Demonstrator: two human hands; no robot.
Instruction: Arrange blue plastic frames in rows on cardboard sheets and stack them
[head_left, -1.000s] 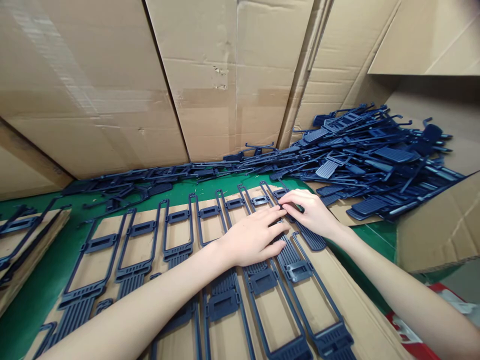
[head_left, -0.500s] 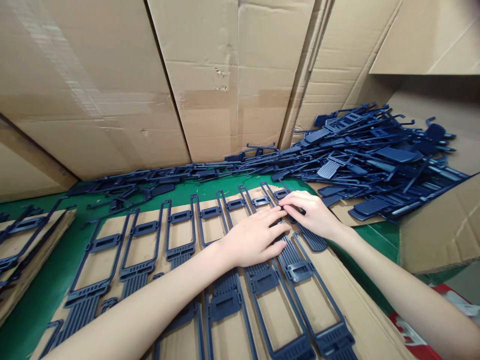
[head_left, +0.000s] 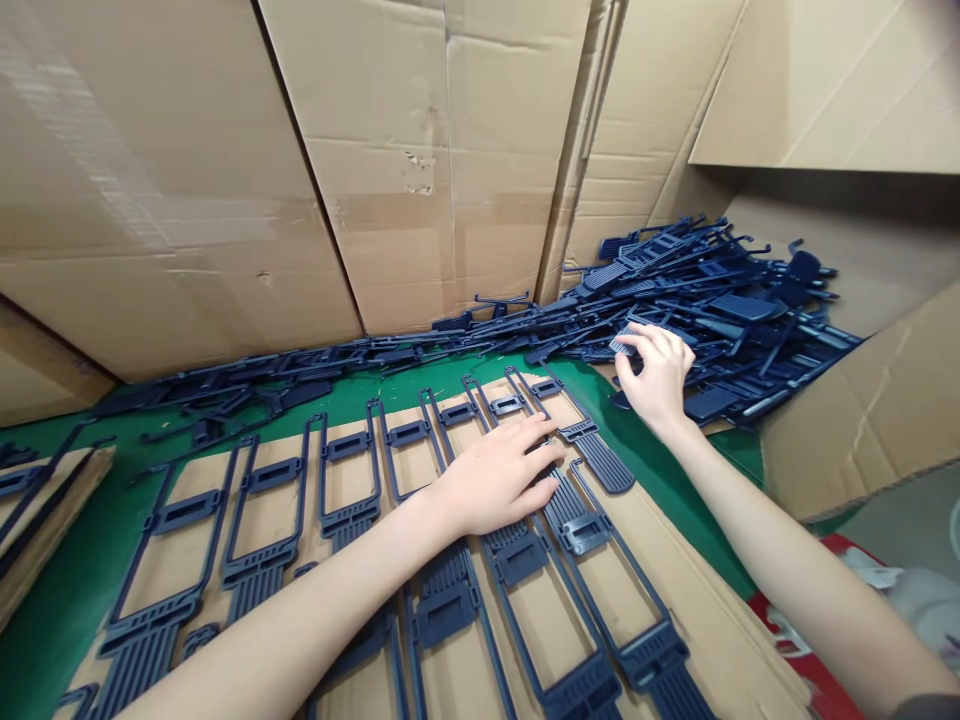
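Several dark blue plastic frame parts (head_left: pixel 352 480) lie side by side on a flat cardboard sheet (head_left: pixel 697 610) over a green table (head_left: pixel 90 560). My left hand (head_left: pixel 499 475) rests flat on the parts near the sheet's far right, fingers stretched out and open. My right hand (head_left: pixel 656 375) is out at the near edge of a big loose pile of the same blue parts (head_left: pixel 720 300), fingers curled and pinching one ribbed piece (head_left: pixel 622 342) at the pile's edge.
Tall cardboard panels (head_left: pixel 420 170) wall the back. A cardboard box (head_left: pixel 862 410) stands at right. More blue parts (head_left: pixel 247 375) lie strewn along the wall's foot. Another cardboard stack with parts (head_left: pixel 37 500) is at far left. Something red (head_left: pixel 802 640) shows below right.
My right hand has left the laid-out parts and moved right and away to the loose pile, closing on a piece there. My left hand stays flat on the row.
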